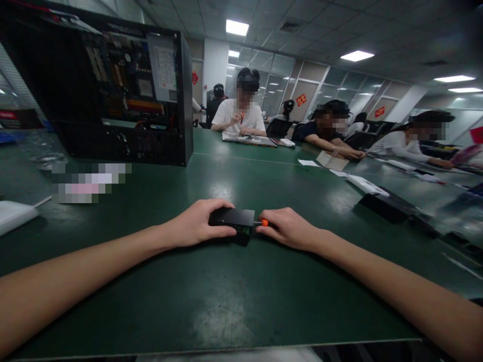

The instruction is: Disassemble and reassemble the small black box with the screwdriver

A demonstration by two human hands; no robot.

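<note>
My left hand [198,221] grips a small black box-shaped device [237,217] from its left side, thumb along the near edge and fingers over the far one. A bit of green circuit board shows at the device's right end, where the casing looks parted. In my right hand [289,229] is a screwdriver [264,222] with an orange handle, mostly hidden by the closed fingers. Its metal shaft points left and meets the right end of the device; whether the tip sits inside it I cannot tell.
An opened black computer case [151,146] stands at the back left of the green table [226,301]. At the left edge lies a white object [17,216]. To the right are a white bar [366,185] and black parts [392,203]. Several people sit beyond.
</note>
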